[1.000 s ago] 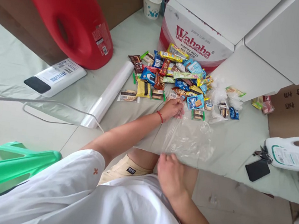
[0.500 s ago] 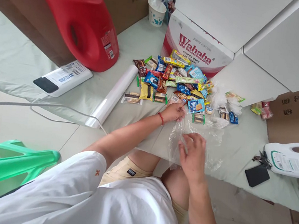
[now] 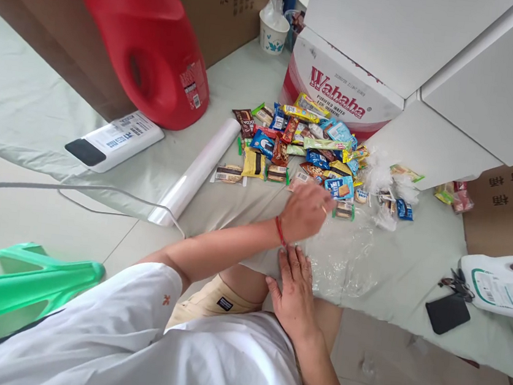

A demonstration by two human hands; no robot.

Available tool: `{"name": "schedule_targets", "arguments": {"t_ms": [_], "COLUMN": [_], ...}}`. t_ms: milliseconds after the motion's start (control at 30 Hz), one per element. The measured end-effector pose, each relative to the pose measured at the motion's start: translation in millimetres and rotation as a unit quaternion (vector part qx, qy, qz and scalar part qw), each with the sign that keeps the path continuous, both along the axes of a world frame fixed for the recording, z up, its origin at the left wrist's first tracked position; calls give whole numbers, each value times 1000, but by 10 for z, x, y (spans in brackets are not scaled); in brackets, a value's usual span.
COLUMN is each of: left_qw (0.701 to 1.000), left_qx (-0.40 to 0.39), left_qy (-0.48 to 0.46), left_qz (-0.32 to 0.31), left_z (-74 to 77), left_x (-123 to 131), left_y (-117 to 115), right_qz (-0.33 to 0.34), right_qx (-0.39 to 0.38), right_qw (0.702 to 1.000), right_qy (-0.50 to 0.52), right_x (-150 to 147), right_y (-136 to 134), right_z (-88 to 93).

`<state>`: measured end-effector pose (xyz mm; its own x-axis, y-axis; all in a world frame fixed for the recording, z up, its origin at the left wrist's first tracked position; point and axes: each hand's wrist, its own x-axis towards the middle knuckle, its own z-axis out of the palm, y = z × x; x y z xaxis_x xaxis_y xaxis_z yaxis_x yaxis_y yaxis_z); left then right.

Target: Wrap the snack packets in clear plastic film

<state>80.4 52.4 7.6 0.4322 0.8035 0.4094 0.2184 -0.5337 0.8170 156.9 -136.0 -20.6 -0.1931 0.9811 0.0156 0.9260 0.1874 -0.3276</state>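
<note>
Resting palm-down now, the right hand lies at the near edge of the pale grey-green cloth, fingers straight, slightly spread, gripping nothing visible. Half a second ago it was raised over the clear, crinkled, flat plastic bag, whose near-left part was bunched up. Bag now lies flatter, just right of that hand; whether its left edge runs under the fingers, cannot tell.

Left hand, red cord bracelet at its wrist, sits just beyond the right fingertips. Earlier its fingertips were at the bag's far-left corner; now it's blurred, knuckles up, fingers curled in. Whether they're clamped on film or merely bunched together, cannot tell.

Meaning, as judged: bag looks spread and steadied rather than lifted, with both hands along its left side. Nothing seen inside it.

Beyond the left hand: heap of small, colourful wrapped snacks, nearest ones being a light-blue biscuit packet and a small green-ended clear packet. Left of the grip, well apart: long glossy white plastic roll. No snack visible in either hand.
</note>
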Motion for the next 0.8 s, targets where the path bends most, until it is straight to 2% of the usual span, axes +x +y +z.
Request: {"name": "schedule_targets", "arguments": {"t_ms": [67,100,133,267,333,400,467,533,567,633,700,767,800], "left_qw": [987,977,971,963,948,932,920,917,916,917,919,920,920], "left_qx": [33,55,74,81,91,121,143,145,142,135,130,130,131], "left_qy": [23,48,81,232,287,322,341,348,349,347,342,337,335], "left_qz": [-156,-201,-214,-108,-99,-116,-128,-131,-134,-142,-149,-154,-155], "left_z": [-57,-112,-177,-402,-446,-458,-462,-467,-468,-467,-459,-448,-444], "left_x": [81,126,167,232,206,177,165,169,174,179,177,171,167], "left_y": [-151,-185,-188,-4,79,97,66,28,17,15,31,51,58], "right_qz": [-6,-9,-9,18,47,97,164,194,173,64,-13,-54,-51], "right_qx": [-13,-18,-23,-42,-76,-139,-222,-279,-279,-202,-66,31,62], "right_qw": [1000,1000,1000,999,995,982,950,918,920,962,995,998,994], "right_qy": [-3,-5,-6,17,44,86,147,204,214,170,80,-29,-75], "right_x": [-12,-17,-22,-44,-12,103,315,587,722,940,1043,1015,963], "right_y": [3,-8,-28,-193,-271,-281,-174,90,287,799,1425,2074,2376], "right_z": [17,21,20,15,80,242,501,794,923,1092,1118,1034,974]}}
